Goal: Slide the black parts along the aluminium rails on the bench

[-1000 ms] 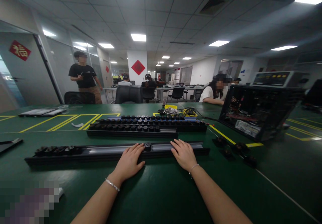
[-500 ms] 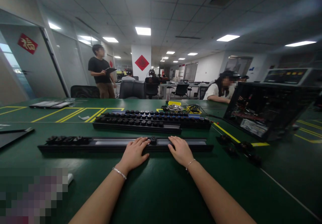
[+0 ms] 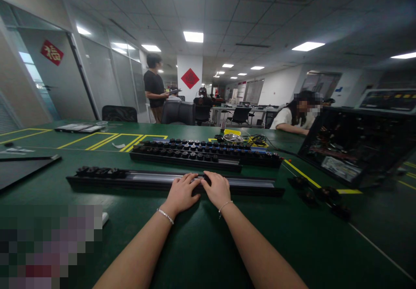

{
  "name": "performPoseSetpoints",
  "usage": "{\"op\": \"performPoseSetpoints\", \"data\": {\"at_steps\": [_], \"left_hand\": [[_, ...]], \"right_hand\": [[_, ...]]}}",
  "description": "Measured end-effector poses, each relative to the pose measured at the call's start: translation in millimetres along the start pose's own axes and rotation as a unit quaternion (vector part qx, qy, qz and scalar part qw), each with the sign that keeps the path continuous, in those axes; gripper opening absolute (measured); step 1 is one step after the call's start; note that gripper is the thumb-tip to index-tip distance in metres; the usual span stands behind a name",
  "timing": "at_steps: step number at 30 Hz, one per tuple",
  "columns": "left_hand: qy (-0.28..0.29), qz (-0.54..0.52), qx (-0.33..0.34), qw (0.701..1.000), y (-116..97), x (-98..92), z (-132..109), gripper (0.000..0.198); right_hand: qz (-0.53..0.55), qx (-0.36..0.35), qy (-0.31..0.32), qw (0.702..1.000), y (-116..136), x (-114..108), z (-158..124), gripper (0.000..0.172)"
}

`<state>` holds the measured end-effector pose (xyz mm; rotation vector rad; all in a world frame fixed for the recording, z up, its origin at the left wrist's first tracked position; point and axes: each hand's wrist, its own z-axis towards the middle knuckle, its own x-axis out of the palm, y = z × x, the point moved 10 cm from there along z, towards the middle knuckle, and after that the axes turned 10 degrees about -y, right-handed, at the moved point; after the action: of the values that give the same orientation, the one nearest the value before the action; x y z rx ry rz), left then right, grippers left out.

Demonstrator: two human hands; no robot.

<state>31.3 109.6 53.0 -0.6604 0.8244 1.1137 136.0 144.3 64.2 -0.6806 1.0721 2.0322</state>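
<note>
A long black rail with a silvery channel (image 3: 149, 178) lies across the table in front of me. Several round-topped black modules (image 3: 100, 172) sit together in its left end. One small black module (image 3: 205, 177) is at the rail's middle, mostly hidden between my hands. My left hand (image 3: 183, 193) lies over the rail just left of this module, fingers stretched and thumb apart on the near side. From the right, the thumb and fingers of my right hand (image 3: 217, 188) close round the module.
Behind lie more black rails (image 3: 185, 161) filled with modules. Loose black parts (image 3: 307, 191) are on the right, before an opened computer case (image 3: 351, 146). A dark flat panel (image 3: 29, 170) is at left. A person (image 3: 294, 115) sits beyond the table; another (image 3: 155, 89) stands.
My right hand has moved left along the rail and come up to the small black module. My left hand stays about where it was. The view has turned slightly left.
</note>
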Motion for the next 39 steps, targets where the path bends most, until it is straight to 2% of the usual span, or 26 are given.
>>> {"op": "performPoseSetpoints", "data": {"at_steps": [8, 16, 39], "left_hand": [[-0.002, -0.003, 0.002, 1.000, -2, -0.5, -1, 0.055], [0.001, -0.002, -0.002, 1.000, -1, 0.5, 0, 0.056], [0.013, 0.001, -0.011, 1.000, 0, 1.5, -1, 0.057]], "right_hand": [[-0.008, 0.026, -0.030, 0.999, -2, -3, 1, 0.028], [-0.018, 0.054, -0.050, 0.997, -7, -5, 1, 0.035], [-0.039, 0.049, -0.054, 0.997, -19, -10, 3, 0.033]]}}
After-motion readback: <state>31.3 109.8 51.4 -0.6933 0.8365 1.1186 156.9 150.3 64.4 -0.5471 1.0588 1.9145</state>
